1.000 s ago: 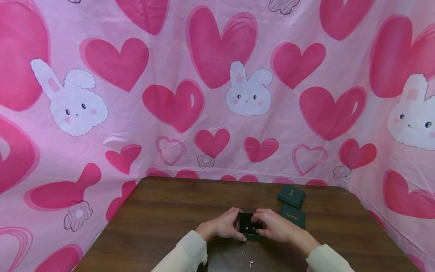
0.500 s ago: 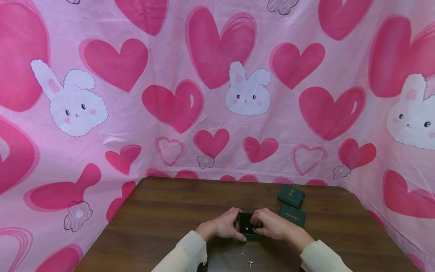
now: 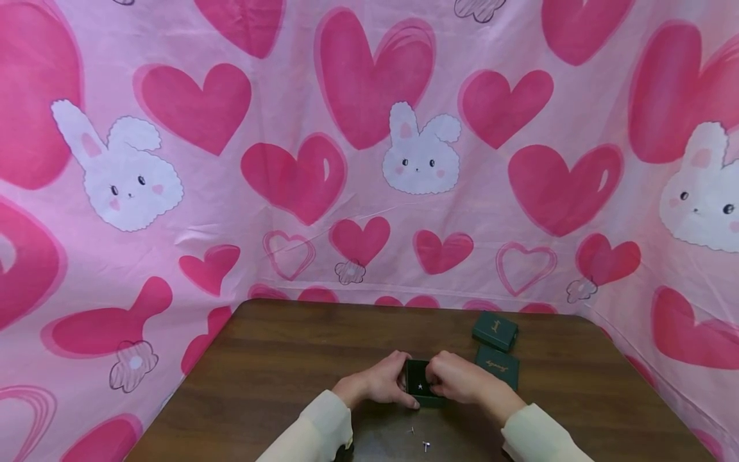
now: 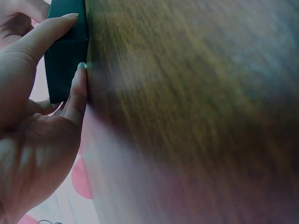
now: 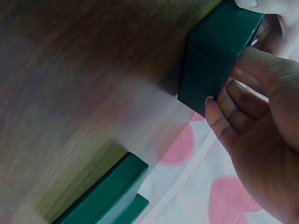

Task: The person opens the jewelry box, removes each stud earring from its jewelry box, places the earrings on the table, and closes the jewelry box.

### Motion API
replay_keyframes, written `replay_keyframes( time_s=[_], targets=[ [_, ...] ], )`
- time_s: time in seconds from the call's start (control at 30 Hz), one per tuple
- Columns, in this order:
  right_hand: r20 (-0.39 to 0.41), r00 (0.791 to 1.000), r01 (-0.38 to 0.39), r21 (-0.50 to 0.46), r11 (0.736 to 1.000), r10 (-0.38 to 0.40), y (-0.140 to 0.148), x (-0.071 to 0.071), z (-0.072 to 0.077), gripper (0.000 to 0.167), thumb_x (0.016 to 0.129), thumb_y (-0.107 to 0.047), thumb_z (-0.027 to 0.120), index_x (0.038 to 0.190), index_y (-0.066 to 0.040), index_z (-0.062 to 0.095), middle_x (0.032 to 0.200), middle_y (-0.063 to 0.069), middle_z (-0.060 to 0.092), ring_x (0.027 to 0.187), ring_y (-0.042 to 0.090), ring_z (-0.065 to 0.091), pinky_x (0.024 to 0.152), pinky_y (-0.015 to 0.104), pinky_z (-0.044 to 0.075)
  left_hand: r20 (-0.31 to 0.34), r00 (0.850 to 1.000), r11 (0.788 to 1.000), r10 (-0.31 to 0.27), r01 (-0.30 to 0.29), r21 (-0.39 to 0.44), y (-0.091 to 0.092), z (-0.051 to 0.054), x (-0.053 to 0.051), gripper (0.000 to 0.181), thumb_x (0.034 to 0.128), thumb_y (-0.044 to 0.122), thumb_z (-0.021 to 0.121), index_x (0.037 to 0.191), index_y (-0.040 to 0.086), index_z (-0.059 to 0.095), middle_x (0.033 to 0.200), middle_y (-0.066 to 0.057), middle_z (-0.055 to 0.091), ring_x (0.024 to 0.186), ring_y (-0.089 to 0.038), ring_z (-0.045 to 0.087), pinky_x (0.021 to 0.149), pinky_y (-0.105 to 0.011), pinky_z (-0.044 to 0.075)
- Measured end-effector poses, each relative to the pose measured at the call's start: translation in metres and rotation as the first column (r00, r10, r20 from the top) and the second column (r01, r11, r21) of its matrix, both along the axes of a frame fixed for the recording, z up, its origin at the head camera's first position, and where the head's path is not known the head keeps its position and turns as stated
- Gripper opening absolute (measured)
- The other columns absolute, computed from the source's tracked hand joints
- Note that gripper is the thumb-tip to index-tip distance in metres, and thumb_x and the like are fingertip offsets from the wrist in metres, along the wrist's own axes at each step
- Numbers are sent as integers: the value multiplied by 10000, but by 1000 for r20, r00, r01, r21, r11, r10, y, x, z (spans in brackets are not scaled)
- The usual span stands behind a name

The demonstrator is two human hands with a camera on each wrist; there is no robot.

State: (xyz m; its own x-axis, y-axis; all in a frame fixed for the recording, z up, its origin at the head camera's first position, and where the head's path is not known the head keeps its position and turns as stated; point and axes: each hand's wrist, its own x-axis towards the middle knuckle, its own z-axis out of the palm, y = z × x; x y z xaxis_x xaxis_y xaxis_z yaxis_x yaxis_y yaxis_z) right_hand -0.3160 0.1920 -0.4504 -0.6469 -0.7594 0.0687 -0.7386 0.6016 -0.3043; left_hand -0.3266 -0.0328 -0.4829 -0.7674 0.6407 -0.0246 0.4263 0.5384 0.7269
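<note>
In the head view, my left hand grips an open dark green jewellery box by its left side, thumb on the front wall. The left wrist view shows that thumb lying on the box. A small silver star stud earring sits on the box's black insert. My right hand reaches into the right half, thumb and forefinger closed together at a second star earring, which they hide. Other right-hand fingers lie along the outer wall of the box in the right wrist view.
Two small silver pieces, one larger and one fainter, lie on the brown wooden table in front of the box. Behind my right hand lie two green box parts with gold marks, a far one and a nearer lid.
My right thumb and forefinger have closed together over the second star earring, which was visible before. The right forearm has shifted slightly left. The left hand and box have stayed put.
</note>
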Motion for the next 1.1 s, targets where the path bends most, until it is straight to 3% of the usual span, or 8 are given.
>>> replay_keyframes(
  time_s=[0.6,0.87,1.1],
  targets=[
    [140,985,100,34,994,-103,-1,-2,1,105,881,-76,781,836,-158,732,741,-120,614,652,49,565,676,236,522,-3,1000,1000,-2,2,3,0,0,-1,607,772,211,911,1211,120,502,1058,32,460,885,-69,495,764,-210,462],
    [134,986,97,19,995,-98,-1,0,1,100,885,-84,783,823,-134,723,730,-105,605,636,57,556,649,241,507,-8,1000,1000,3,-3,8,1,-1,0,602,764,210,916,1195,127,504,1049,34,462,878,-67,504,761,-207,468],
    [137,986,97,22,995,-99,-1,2,4,89,891,-93,782,842,-151,735,745,-123,611,668,49,565,699,234,528,10,1000,1000,2,-2,13,0,0,0,604,774,204,910,1210,113,502,1071,18,467,898,-92,506,773,-216,468]
  ],
)
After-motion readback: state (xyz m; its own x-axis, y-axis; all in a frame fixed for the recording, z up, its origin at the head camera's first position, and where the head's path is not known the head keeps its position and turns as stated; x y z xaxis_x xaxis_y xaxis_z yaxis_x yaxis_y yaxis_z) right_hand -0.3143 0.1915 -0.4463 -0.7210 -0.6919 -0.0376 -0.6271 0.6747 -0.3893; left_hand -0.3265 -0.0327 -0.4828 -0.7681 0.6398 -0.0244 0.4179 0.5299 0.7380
